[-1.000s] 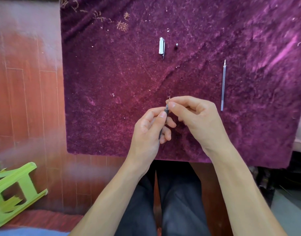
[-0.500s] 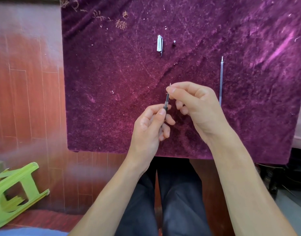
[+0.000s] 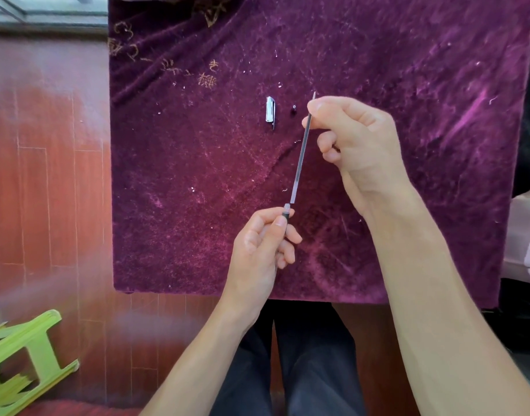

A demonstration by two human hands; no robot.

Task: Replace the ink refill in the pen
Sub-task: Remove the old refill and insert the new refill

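Note:
My left hand [image 3: 257, 250] grips the dark pen barrel [image 3: 285, 217] by its open upper end, low over the purple cloth [image 3: 182, 175]. My right hand [image 3: 356, 145] pinches a thin grey ink refill [image 3: 299, 157] close to its tip. The refill slants up to the right, and its lower end sits right at the barrel's mouth. On the cloth farther back lie a silver pen cap [image 3: 270, 111] and a tiny black part [image 3: 294, 109]. The other refill seen earlier on the right does not show; my right hand and forearm cover that spot.
The cloth covers a small table whose front edge is just above my knees [image 3: 302, 355]. A green plastic stool [image 3: 24, 355] lies tipped on the red wooden floor at the lower left. Something pale [image 3: 527, 235] borders the table on the right.
My right hand has moved up and away from my left hand, drawing the refill almost wholly out of the barrel. The left hand has kept its grip on the barrel.

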